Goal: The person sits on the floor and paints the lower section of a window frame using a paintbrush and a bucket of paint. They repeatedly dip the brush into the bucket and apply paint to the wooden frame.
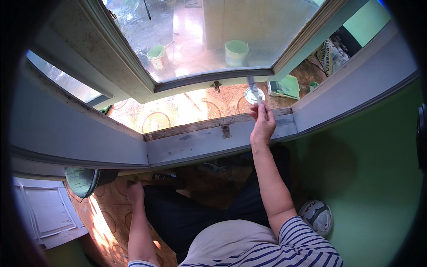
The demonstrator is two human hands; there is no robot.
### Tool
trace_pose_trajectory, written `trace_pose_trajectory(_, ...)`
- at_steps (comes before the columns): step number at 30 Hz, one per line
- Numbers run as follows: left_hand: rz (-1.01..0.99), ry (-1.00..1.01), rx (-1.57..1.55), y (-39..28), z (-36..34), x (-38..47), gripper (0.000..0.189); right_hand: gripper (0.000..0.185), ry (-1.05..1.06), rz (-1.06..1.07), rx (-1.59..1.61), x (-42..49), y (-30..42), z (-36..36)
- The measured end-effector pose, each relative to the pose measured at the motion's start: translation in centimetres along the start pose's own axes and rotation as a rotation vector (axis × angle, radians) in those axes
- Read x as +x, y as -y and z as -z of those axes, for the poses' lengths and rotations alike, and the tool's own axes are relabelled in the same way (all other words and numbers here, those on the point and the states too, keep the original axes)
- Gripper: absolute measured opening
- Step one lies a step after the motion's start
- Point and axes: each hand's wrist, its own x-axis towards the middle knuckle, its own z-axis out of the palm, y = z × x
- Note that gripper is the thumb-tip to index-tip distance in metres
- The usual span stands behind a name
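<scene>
My right hand [263,121] is raised over the window sill [213,140] and grips a paintbrush [254,88] by its handle, bristles pointing away from me. Beyond the sill, below the brush, a round lid or tin with whitish paint on it [248,97] lies on the tiled floor. The open window sash [213,78] with its glass pane and small metal latch [217,86] stands just past the sill. My left hand [135,190] is low at the left beside my knee, near a dark bucket [81,182] with green paint inside; its fingers are too dim to read.
Paint-stained buckets [236,53] show through the glass. A green-smeared paint tray [285,87] and a printed sack [328,58] stand outside at the right. A white helmet [316,217] rests by the green wall [367,173]. A white panelled door or shutter [50,212] is at the lower left.
</scene>
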Motion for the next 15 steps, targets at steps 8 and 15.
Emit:
trace_pose_trajectory(8, -0.003, 0.035, 0.005, 0.6, -0.2, 0.6, 0.06, 0.024, 0.171, 0.039, -0.124, -1.3, 0.1, -0.9)
trace_pose_trajectory(15, -0.04, -0.006, -0.029, -0.3, 0.5, -0.6, 0.058, 0.025, -0.067, 0.155, -0.166, 1.0, 1.7, 1.2)
